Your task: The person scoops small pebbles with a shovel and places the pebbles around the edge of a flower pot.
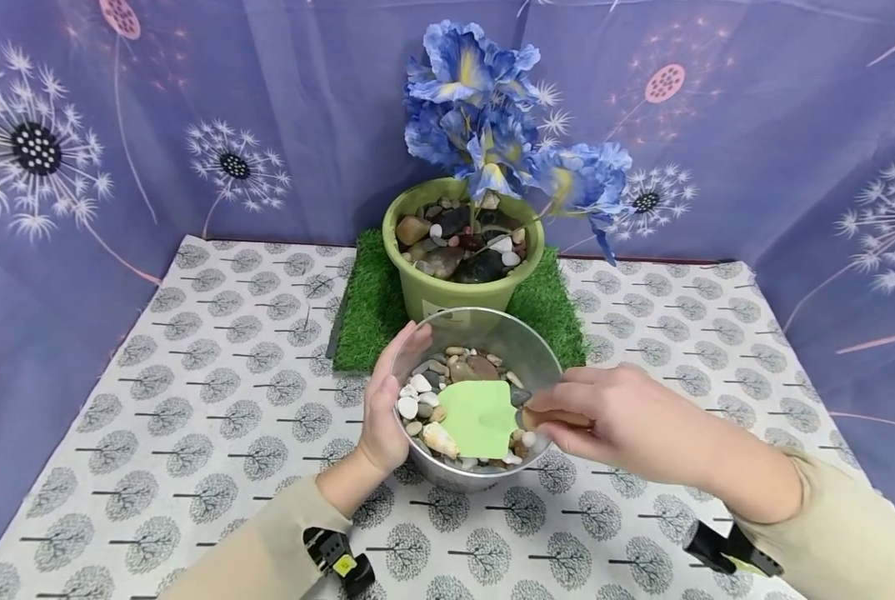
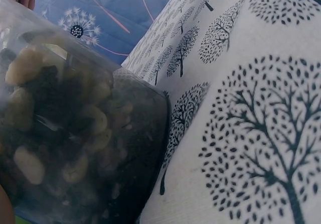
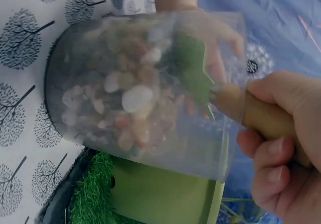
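Note:
A clear plastic bucket [image 1: 453, 481] with many pebbles [image 1: 421, 383] inside stands on the patterned cloth. My left hand [image 1: 386, 408] holds it round its left side, the thumb against the outer wall near the rim. In my right hand [image 1: 601, 412] is a small garden trowel; the fingers grip its wooden handle [image 3: 271, 118] at the bucket's right rim. The trowel's light green blade [image 1: 477, 419] is inside the bucket, over the pebbles. In the left wrist view the cloudy bucket wall [image 2: 100, 148] fills the left side, and the left hand is mostly out of sight.
Just behind the bucket, a green flowerpot [image 1: 455, 292] with stones and blue artificial flowers [image 1: 477, 108] stands on a square of fake grass [image 1: 365, 325]. A purple cloth backdrop [image 1: 327, 108] closes off the back and sides. The tree-print cloth [image 1: 215, 467] spreads around everything.

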`<action>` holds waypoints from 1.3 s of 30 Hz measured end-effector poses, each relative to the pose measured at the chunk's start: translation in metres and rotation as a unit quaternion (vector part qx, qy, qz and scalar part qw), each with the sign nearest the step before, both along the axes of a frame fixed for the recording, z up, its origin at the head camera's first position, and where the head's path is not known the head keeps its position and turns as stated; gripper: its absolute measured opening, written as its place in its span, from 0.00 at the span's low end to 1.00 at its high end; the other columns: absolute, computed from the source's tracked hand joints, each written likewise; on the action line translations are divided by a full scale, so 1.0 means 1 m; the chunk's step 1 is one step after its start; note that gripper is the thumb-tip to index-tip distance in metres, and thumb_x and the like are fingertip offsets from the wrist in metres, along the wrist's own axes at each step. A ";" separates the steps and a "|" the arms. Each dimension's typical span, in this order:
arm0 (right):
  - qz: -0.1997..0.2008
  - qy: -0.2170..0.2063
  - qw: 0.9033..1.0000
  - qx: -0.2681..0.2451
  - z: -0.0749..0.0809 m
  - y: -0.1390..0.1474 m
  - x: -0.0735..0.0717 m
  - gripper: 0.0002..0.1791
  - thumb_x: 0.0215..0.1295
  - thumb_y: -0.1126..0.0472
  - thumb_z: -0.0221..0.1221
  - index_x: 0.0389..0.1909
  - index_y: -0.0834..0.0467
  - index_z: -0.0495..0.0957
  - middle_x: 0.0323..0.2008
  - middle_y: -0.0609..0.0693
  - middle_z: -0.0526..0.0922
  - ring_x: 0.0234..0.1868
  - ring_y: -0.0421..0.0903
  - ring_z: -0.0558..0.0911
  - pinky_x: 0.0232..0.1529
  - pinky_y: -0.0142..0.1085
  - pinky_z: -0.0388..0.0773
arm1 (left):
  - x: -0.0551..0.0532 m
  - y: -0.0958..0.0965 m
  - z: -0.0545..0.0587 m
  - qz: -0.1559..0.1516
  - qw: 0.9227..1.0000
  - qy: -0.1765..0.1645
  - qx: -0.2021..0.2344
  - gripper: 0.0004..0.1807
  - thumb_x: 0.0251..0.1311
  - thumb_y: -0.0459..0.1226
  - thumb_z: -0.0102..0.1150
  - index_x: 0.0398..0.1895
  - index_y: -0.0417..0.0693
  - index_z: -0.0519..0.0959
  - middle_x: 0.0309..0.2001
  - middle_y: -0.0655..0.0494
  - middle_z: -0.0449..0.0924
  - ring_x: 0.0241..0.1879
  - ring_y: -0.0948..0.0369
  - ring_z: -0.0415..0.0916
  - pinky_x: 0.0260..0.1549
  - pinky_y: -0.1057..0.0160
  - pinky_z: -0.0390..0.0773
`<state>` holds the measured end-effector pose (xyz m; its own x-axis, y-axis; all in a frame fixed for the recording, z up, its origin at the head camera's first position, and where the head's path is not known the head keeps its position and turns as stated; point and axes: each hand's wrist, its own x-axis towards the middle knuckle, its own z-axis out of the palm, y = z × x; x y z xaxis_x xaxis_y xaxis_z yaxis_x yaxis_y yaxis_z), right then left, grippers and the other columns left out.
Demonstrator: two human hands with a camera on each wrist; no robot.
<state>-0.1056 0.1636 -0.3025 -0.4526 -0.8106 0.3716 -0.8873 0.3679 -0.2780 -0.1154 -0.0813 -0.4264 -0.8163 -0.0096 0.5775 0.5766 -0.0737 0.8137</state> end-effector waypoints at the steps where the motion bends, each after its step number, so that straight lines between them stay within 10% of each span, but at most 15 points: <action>1: 0.003 0.017 1.000 -0.003 0.000 -0.001 0.000 0.08 0.57 0.60 0.64 0.38 0.56 0.83 0.29 0.40 0.82 0.23 0.26 0.72 0.24 0.12 0.68 | 0.000 0.000 0.001 0.001 1.000 -0.001 0.001 0.36 0.69 0.50 0.23 0.68 0.29 0.55 0.61 0.30 0.65 0.64 0.56 0.67 0.67 0.60 0.63; 4: -0.010 0.015 1.000 0.014 0.001 -0.004 -0.001 0.08 0.57 0.58 0.64 0.37 0.55 0.83 0.29 0.40 0.83 0.23 0.26 0.75 0.24 0.14 0.71 | -0.001 -0.001 0.002 0.001 1.000 -0.002 0.004 0.36 0.69 0.50 0.23 0.67 0.29 0.55 0.62 0.31 0.66 0.64 0.56 0.67 0.67 0.60 0.63; 6: -0.038 -0.061 0.996 0.043 0.004 -0.006 -0.002 0.09 0.59 0.55 0.63 0.38 0.53 0.84 0.27 0.38 0.83 0.19 0.26 0.73 0.21 0.18 0.72 | -0.001 -0.001 0.003 0.001 1.000 0.002 0.005 0.35 0.69 0.49 0.23 0.67 0.28 0.55 0.62 0.32 0.66 0.64 0.56 0.67 0.67 0.60 0.64; 10: -0.116 -0.262 0.956 0.068 0.009 -0.007 -0.004 0.13 0.62 0.50 0.59 0.40 0.53 0.84 0.19 0.38 0.80 0.11 0.28 0.62 0.11 0.25 0.64 | 0.001 0.000 0.002 -0.003 1.000 0.004 0.005 0.34 0.69 0.47 0.22 0.67 0.27 0.55 0.62 0.35 0.67 0.64 0.57 0.67 0.67 0.61 0.64; 12: -0.132 -0.293 0.945 0.063 0.008 -0.006 -0.004 0.14 0.63 0.50 0.59 0.42 0.54 0.84 0.19 0.38 0.80 0.10 0.29 0.59 0.09 0.26 0.60 | 0.001 0.000 0.001 -0.004 1.000 0.007 0.004 0.33 0.69 0.45 0.22 0.67 0.27 0.55 0.62 0.37 0.68 0.64 0.58 0.67 0.67 0.61 0.64; 18: -0.020 -0.037 0.999 0.020 -0.003 -0.003 0.005 0.12 0.62 0.57 0.60 0.42 0.58 0.84 0.29 0.42 0.85 0.20 0.24 0.70 0.19 0.16 0.68 | 0.001 -0.001 0.000 -0.016 1.000 0.013 0.017 0.32 0.69 0.43 0.22 0.67 0.27 0.55 0.63 0.45 0.69 0.64 0.58 0.67 0.67 0.61 0.63; 26: 0.029 -0.049 0.998 -0.036 -0.008 0.005 -0.005 0.12 0.60 0.62 0.61 0.45 0.60 0.83 0.32 0.44 0.86 0.27 0.27 0.76 0.29 0.14 0.71 | 0.002 0.000 0.000 -0.010 1.000 0.012 0.008 0.34 0.70 0.46 0.23 0.67 0.27 0.55 0.63 0.37 0.68 0.64 0.57 0.66 0.66 0.61 0.64; 39: 0.028 0.102 0.993 -0.045 -0.014 -0.004 0.003 0.17 0.69 0.52 0.52 0.41 0.58 0.84 0.21 0.39 0.76 0.19 0.28 0.66 0.21 0.14 0.64 | 0.000 -0.001 0.000 -0.012 1.000 0.019 0.006 0.33 0.69 0.45 0.22 0.66 0.25 0.54 0.63 0.43 0.69 0.64 0.56 0.67 0.66 0.61 0.64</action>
<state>-0.1029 0.1594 -0.3166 -0.3151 -0.7923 0.5224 -0.9471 0.2975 -0.1201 -0.1153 -0.0821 -0.4265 -0.7934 0.0028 0.6087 0.6055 -0.0987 0.7897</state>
